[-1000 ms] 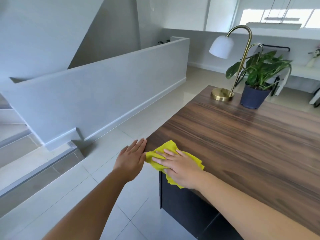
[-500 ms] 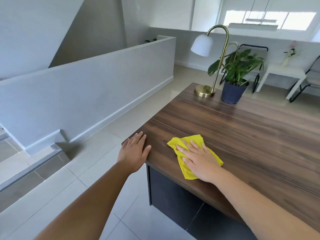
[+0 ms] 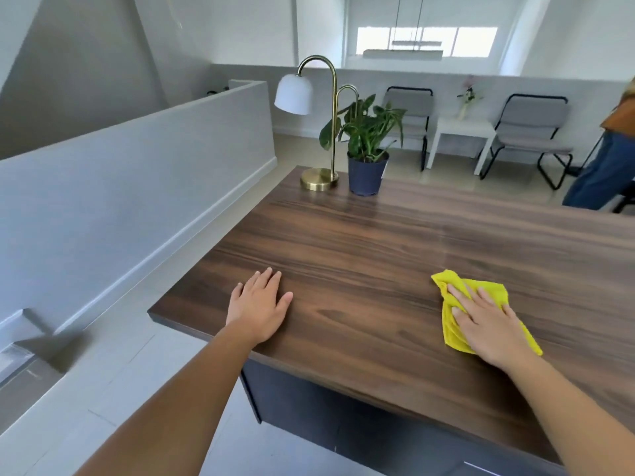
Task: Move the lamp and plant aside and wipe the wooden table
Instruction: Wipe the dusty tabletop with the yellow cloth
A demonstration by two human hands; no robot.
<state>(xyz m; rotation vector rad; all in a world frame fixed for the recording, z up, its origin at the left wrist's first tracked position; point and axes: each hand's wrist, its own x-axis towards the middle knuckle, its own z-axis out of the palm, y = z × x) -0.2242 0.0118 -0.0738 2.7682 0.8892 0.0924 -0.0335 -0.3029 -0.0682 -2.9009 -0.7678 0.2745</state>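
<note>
The right hand (image 3: 488,324) lies palm down on the yellow cloth (image 3: 457,314), fingers (image 3: 462,297) spread flat and pressing it onto the worktop (image 3: 360,269) near the front edge, toward the right side. Nothing is gripped; the cloth is pinned under the palm, with its bunched end sticking out past the fingertips toward the far edge. The left hand (image 3: 259,305) rests flat and empty near the front left corner, fingers extended, bracing on the wood.

The lamp (image 3: 318,132) and plant (image 3: 366,146) stand just beside each other at the far left corner, lamp nearer the left edge, well apart from both hands. They lie away to the far left of the cloth, so the bare stretch between is open for strokes. The left hand is the nearer one to them. The wiping looks under way along the front edge; the far corner round the lamp base (image 3: 319,178) and pot (image 3: 366,175) probably remains to do.
</note>
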